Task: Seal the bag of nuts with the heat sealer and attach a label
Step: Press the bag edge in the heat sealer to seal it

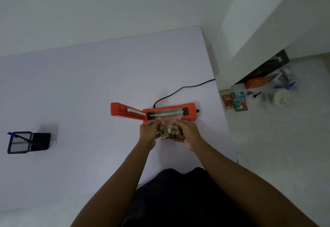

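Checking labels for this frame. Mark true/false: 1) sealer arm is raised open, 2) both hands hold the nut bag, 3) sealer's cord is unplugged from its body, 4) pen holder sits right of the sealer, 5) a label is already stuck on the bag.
1) True. The orange heat sealer has its arm swung open to the left.
2) True. The left hand and right hand grip the bag of nuts at its sides.
3) False. The black cord runs into the sealer's back.
4) False. The mesh pen holder stands far left on the table.
5) False. No label shows on the bag.
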Demonstrator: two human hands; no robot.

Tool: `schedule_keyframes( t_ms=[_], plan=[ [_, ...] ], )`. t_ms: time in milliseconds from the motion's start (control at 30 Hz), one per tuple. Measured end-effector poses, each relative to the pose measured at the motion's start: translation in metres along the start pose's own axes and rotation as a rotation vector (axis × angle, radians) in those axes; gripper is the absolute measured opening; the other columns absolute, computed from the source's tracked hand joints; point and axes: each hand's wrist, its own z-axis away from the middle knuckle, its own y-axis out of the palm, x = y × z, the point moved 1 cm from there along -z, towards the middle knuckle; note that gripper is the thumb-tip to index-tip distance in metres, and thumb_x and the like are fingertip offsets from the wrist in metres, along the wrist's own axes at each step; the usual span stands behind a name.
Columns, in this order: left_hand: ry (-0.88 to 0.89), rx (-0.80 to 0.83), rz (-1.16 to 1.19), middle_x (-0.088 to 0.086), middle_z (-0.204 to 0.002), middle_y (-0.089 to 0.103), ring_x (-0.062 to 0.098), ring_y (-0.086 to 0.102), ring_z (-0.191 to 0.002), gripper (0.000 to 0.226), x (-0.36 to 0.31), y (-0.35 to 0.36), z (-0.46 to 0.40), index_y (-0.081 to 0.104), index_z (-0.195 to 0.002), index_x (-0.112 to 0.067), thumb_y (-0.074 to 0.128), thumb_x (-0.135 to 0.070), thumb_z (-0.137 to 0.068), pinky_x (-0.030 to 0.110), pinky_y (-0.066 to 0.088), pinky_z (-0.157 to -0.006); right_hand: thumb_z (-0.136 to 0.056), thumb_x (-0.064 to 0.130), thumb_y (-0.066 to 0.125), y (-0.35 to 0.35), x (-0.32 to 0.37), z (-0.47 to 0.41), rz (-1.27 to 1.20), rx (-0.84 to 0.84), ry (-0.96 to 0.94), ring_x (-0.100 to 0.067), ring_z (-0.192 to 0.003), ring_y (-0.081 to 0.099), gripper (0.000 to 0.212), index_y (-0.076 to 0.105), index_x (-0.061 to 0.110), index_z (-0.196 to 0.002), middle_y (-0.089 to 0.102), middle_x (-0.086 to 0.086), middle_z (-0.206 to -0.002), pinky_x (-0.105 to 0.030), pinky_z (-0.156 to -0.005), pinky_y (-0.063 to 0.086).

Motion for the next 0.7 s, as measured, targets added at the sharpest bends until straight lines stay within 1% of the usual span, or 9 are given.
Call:
schedule_keyframes(
  t_ms=[67, 167, 233, 367, 467, 533, 600, 633, 700],
  plan=[
    [0.002, 0.000, -0.032, 0.014, -0.085, 0.073, 0.030, 0.071, -0.084, 0.018, 0.000, -0.001, 0.001, 0.071, -0.091, -0.001, 0.066, -0.019, -0.093, 0.046, 0.061, -0.078, -0.084, 0.033, 0.079, -0.001, -0.001, -0.001, 0.011, -0.004, -0.001, -0.031, -0.083, 0.074, 0.022, 0.078, 0.013, -0.094, 0.077, -0.016, -0.099, -0.043, -0.065, 0.061],
    [0.004, -0.018, -0.073, 0.015, -0.086, 0.073, 0.032, 0.073, -0.086, 0.017, 0.001, -0.004, 0.001, 0.071, -0.094, -0.001, 0.065, -0.016, -0.092, 0.047, 0.061, -0.077, -0.082, 0.033, 0.081, -0.001, -0.002, -0.001, 0.020, -0.010, -0.001, -0.033, -0.086, 0.074, 0.023, 0.077, 0.013, -0.093, 0.076, -0.019, -0.102, -0.044, -0.067, 0.062],
    [0.025, -0.039, -0.108, 0.014, -0.085, 0.074, 0.032, 0.073, -0.086, 0.017, 0.001, -0.007, 0.001, 0.072, -0.093, -0.002, 0.065, -0.017, -0.092, 0.048, 0.061, -0.077, -0.083, 0.032, 0.080, -0.002, -0.002, -0.002, 0.015, -0.022, -0.001, -0.033, -0.085, 0.074, 0.025, 0.077, 0.012, -0.097, 0.075, -0.020, -0.102, -0.047, -0.069, 0.063],
    [0.117, -0.069, -0.254, 0.005, -0.084, 0.077, 0.021, 0.075, -0.082, 0.016, -0.003, -0.014, 0.004, 0.074, -0.084, -0.013, 0.068, -0.026, -0.089, 0.039, 0.061, -0.074, -0.085, 0.030, 0.079, -0.004, -0.001, -0.002, 0.003, -0.037, 0.002, -0.031, -0.080, 0.074, 0.022, 0.076, 0.012, -0.097, 0.075, -0.018, -0.096, -0.048, -0.069, 0.063],
    [0.167, -0.114, -0.377, 0.003, -0.081, 0.077, 0.013, 0.074, -0.072, 0.018, -0.009, -0.028, 0.007, 0.074, -0.086, -0.012, 0.068, -0.029, -0.090, 0.032, 0.060, -0.071, -0.085, 0.028, 0.079, -0.003, 0.001, 0.000, -0.003, -0.034, 0.003, -0.028, -0.076, 0.074, 0.016, 0.076, 0.013, -0.089, 0.075, -0.015, -0.090, -0.044, -0.064, 0.063],
    [0.196, -0.169, -0.463, 0.001, -0.075, 0.076, 0.012, 0.074, -0.068, 0.020, -0.013, -0.043, 0.006, 0.073, -0.080, -0.014, 0.067, -0.030, -0.090, 0.036, 0.060, -0.076, -0.085, 0.027, 0.079, -0.003, 0.001, 0.000, -0.006, -0.029, 0.003, -0.028, -0.075, 0.074, 0.016, 0.075, 0.012, -0.088, 0.074, -0.015, -0.090, -0.042, -0.061, 0.062],
    [0.254, -0.233, -0.578, -0.001, -0.070, 0.074, 0.011, 0.073, -0.065, 0.021, -0.017, -0.059, 0.006, 0.071, -0.076, -0.017, 0.068, -0.033, -0.090, 0.040, 0.061, -0.078, -0.085, 0.028, 0.079, -0.002, 0.001, 0.001, -0.006, -0.026, 0.004, -0.029, -0.078, 0.073, 0.019, 0.075, 0.011, -0.091, 0.074, -0.016, -0.092, -0.041, -0.060, 0.062],
    [0.298, -0.260, -0.622, -0.003, -0.069, 0.074, 0.011, 0.072, -0.064, 0.021, -0.019, -0.066, 0.006, 0.070, -0.078, -0.017, 0.068, -0.034, -0.090, 0.040, 0.061, -0.077, -0.085, 0.029, 0.079, -0.002, 0.001, 0.001, -0.003, -0.026, 0.005, -0.029, -0.079, 0.073, 0.020, 0.075, 0.010, -0.092, 0.073, -0.016, -0.093, -0.041, -0.060, 0.062],
    [0.409, -0.285, -0.654, -0.005, -0.079, 0.074, 0.008, 0.071, -0.062, 0.021, -0.025, -0.075, 0.010, 0.069, -0.091, -0.015, 0.068, -0.036, -0.090, 0.038, 0.060, -0.075, -0.084, 0.030, 0.079, -0.001, 0.000, 0.000, 0.006, -0.029, 0.007, -0.030, -0.083, 0.073, 0.021, 0.074, 0.011, -0.093, 0.073, -0.017, -0.097, -0.041, -0.061, 0.062]
  ],
)
